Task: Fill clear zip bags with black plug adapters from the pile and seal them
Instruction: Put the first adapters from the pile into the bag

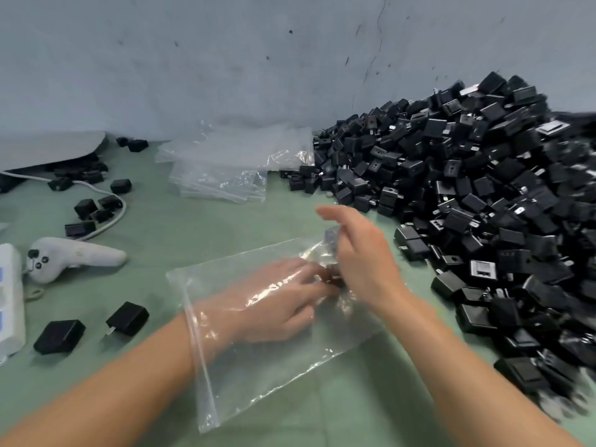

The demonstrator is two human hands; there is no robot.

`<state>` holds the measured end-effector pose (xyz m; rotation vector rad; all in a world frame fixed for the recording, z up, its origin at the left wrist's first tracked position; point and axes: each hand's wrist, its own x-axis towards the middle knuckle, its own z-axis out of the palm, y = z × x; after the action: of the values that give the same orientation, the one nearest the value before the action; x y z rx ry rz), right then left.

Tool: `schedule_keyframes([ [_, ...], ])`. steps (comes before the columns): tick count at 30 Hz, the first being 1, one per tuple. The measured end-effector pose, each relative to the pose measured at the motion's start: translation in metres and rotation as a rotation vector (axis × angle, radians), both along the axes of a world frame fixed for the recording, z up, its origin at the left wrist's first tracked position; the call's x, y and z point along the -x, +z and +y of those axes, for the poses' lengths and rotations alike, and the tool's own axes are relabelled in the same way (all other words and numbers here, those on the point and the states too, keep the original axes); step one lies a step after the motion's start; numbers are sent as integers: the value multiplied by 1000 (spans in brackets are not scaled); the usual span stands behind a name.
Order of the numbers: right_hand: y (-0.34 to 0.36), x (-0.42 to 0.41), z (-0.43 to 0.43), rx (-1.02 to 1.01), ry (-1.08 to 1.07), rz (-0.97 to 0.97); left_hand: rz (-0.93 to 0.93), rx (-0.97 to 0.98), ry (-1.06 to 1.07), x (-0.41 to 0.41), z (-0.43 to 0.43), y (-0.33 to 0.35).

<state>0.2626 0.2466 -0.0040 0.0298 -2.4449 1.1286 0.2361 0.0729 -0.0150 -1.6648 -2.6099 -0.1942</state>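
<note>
Here our left hand [274, 298] is pushed wrist-deep into a clear plastic zip bag [258, 375] that lies flat on the green tabletop [161, 227] near its front edge. Its fingers reach the bag's far corner, where a few small black adapters [333, 274] sit; whether they grip one we cannot tell. Our right hand [361, 253] is outside the bag at that same corner, its lower fingers curled onto the bunched plastic, forefinger lifted loose. The large pile of black plug adapters [483, 195] fills the tabletop's right side up to the grey wall. A stack of empty clear bags [219, 175] lies at the back edge, touching the pile. A white handheld controller [74, 258] and a white power strip [9, 301] lie by the left edge, with two loose black adapters [127, 317] nearer the front.
</note>
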Motion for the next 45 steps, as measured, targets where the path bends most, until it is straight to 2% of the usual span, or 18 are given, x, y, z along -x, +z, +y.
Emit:
schedule_keyframes([
  [5, -30, 0, 48, 210, -164, -155, 19, -65, -11, 11, 11, -13],
  [12, -40, -1, 57, 154, -137, -212, -197, -140, 21, 23, 36, -32],
  [17, -42, -2, 56, 86, -126, -195, -23, -67, 44, 21, 44, -22],
  [19, -43, -2, 55, 38, -114, -187, -18, -53, 30, 16, 43, -16],
  [24, -45, 0, 58, 79, -125, -199, -50, -56, 51, 8, 37, -15],
  [32, -47, -1, 60, 116, -101, -204, 40, 14, 65, 9, 52, -19],
  [36, -45, -4, 58, 21, -40, -206, 75, 2, 85, 13, 57, -27],
  [39, -46, -5, 56, -113, -22, -228, 16, -13, 69, 16, 49, -29],
  [42, -46, -6, 52, -222, -29, -264, -122, -98, 73, 7, 14, -17],
  [45, -45, -8, 43, -262, -85, -287, -27, -189, 107, -7, -41, 4],
])
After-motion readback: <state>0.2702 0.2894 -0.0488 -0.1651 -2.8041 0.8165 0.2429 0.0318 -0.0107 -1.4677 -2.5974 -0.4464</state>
